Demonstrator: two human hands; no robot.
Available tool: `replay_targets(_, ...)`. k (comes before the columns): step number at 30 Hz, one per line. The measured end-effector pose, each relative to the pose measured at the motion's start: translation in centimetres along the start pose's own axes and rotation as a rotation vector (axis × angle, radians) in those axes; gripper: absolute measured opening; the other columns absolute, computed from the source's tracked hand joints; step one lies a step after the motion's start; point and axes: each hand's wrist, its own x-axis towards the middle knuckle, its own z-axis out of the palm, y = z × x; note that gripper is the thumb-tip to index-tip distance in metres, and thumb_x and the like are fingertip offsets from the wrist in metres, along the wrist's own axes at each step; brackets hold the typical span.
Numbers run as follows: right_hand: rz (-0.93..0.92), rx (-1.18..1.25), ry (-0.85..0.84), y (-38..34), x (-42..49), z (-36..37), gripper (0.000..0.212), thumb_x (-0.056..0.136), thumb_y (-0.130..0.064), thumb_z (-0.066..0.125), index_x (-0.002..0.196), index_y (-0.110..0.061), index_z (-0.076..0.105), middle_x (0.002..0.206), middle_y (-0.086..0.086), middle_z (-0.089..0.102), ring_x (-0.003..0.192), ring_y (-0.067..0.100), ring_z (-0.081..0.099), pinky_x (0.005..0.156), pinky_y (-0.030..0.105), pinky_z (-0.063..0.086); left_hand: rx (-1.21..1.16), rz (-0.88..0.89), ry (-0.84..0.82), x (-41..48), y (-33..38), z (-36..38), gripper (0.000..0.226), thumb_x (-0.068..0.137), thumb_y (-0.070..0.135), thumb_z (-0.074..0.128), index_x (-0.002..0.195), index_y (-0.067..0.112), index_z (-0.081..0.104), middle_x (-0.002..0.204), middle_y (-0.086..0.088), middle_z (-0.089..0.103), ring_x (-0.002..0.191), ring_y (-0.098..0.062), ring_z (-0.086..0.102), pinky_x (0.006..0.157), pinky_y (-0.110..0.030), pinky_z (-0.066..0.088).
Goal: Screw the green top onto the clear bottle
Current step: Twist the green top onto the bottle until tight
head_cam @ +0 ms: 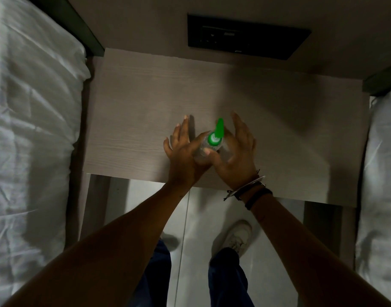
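Note:
The clear bottle (226, 151) stands upright on the wooden table (134, 120), near its front edge. The green top (214, 139) sits on the bottle's neck, and its pointed nozzle leans toward the far side. My left hand (182, 149) is beside the bottle on the left, fingers straight and spread, thumb reaching toward the neck. My right hand (236, 156) cups the right side with its fingers apart and lifted off, and its thumb tip rests on the bottle's front. Neither hand is closed around the bottle. My hands hide the bottle's lower part.
A black socket panel (247, 37) is set in the wall behind the table. White bedding lies to the left (30, 129) and to the right (382, 173). Below the table edge I see the floor, my legs and a white shoe (238, 237).

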Motion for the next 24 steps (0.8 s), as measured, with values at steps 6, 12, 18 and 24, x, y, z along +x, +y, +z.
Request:
replay_targets(6,-0.117,0.014,0.224,0.5,-0.9,-1.7,0.027,0.069,-0.043,0.07,0.064,-0.017,0.068,0.129,0.007,0.063,0.125,0.032,0.049,0.1,0.056,0.039,-0.031,-0.039,-0.018,0.1,0.5,-0.3,0.065,0.075,0.076,0.05,0.122,0.033,0.059,0.159,-0.014,0.027,0.145,-0.038,0.024,0.11,-0.067,0.015)
replay_targets(12,0.11,0.203,-0.011,0.5,-0.3,-1.4,0.087,0.069,-0.029,0.081,0.142,-0.02,0.035,0.158,0.015,0.019,0.146,0.03,0.017,0.115,0.044,0.024,-0.078,-0.038,-0.031,-0.1,0.4,-0.6,0.062,0.075,0.069,0.055,0.121,0.029,0.064,0.16,-0.013,0.025,0.146,-0.036,0.021,0.111,-0.064,0.01)
replay_targets(18,-0.028,0.167,-0.046,0.1,-0.8,-2.1,0.045,0.07,-0.031,0.069,0.111,-0.012,0.068,0.154,0.02,0.03,0.142,0.041,0.027,0.113,0.064,0.025,-0.061,-0.063,-0.062,-0.1,0.9,-1.1,0.07,0.073,0.072,0.05,0.12,0.022,0.064,0.16,-0.013,0.023,0.146,-0.037,0.02,0.111,-0.064,0.01)
replay_targets(24,0.109,0.299,0.162,1.1,-1.5,-2.8,0.033,0.069,-0.032,0.067,0.095,-0.012,0.069,0.145,0.012,0.043,0.135,0.029,0.036,0.11,0.046,0.036,-0.12,-0.054,-0.053,0.1,0.9,-1.1,0.058,0.076,0.061,0.061,0.125,0.029,0.062,0.161,-0.01,0.02,0.147,-0.034,0.017,0.112,-0.063,0.006)
